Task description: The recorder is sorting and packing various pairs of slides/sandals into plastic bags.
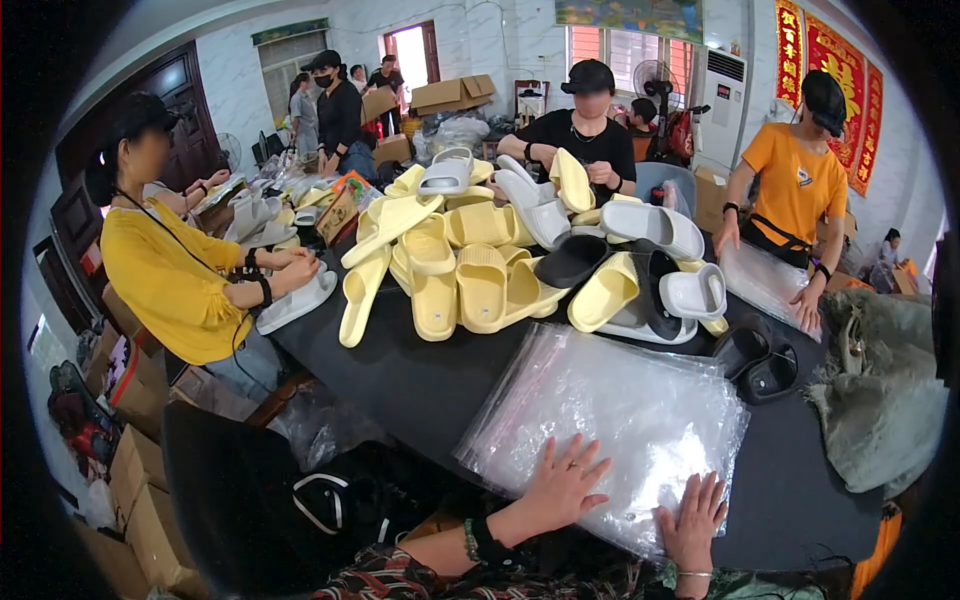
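Note:
A stack of clear plastic bags (640,385) lies flat on the dark table (400,380) in front of me. My left hand (560,488) rests on the stack's near left part, fingers spread. Palm down near the stack's front right edge is my right hand (692,522), its fingers stretched out. Neither hand grips anything. Beyond the bags rises a heap of slide sandals, mostly yellow slides (482,288), with grey slides (655,228) and a black slide (573,262) among them. A pair of black slides (760,360) sits right of the bags.
A person in yellow (165,270) handles a light grey slide (298,303) at the left. Across the table works a person in black (570,140); a person in orange (795,180) presses on another bag stack (765,280). A greenish sack (875,390) bulges at the right; cardboard boxes (150,500) stand lower left.

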Demonstrator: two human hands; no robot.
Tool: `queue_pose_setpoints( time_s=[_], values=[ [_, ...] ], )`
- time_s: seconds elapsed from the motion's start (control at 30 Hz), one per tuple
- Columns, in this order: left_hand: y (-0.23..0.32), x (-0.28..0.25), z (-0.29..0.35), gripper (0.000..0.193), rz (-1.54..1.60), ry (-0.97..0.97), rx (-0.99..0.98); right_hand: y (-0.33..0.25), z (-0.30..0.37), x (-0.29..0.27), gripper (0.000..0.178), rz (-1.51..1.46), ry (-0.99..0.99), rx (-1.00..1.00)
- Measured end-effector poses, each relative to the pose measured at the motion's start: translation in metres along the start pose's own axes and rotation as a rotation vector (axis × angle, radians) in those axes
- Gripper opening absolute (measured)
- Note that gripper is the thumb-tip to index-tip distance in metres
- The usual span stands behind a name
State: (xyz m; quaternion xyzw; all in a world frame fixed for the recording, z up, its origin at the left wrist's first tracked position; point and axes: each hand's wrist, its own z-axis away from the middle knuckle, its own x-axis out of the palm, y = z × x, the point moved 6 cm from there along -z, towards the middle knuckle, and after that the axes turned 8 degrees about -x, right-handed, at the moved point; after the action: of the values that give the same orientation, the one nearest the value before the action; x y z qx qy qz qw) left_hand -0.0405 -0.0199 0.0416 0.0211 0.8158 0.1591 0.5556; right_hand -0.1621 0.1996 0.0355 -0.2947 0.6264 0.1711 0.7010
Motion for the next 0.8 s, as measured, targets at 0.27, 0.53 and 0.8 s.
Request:
queue_pose_setpoints(
  time_s=[0.27, 0.53, 0.8],
  values=[
    [0.000, -0.002, 0.001, 0.060, -0.002, 0.007, 0.002, 0.000, 0.000, 0.001, 0.094, 0.009, -0.006, -0.007],
    [0.000, -0.003, 0.000, 0.061, 0.029, -0.009, -0.015, -0.003, -0.001, -0.002, 0.094, -0.006, -0.013, 0.007],
    [0.009, -0.031, -0.020, 0.062, 0.157, 0.033, 0.022, -0.001, 0.000, -0.002, 0.094, 0.003, -0.005, 0.010]
  ],
)
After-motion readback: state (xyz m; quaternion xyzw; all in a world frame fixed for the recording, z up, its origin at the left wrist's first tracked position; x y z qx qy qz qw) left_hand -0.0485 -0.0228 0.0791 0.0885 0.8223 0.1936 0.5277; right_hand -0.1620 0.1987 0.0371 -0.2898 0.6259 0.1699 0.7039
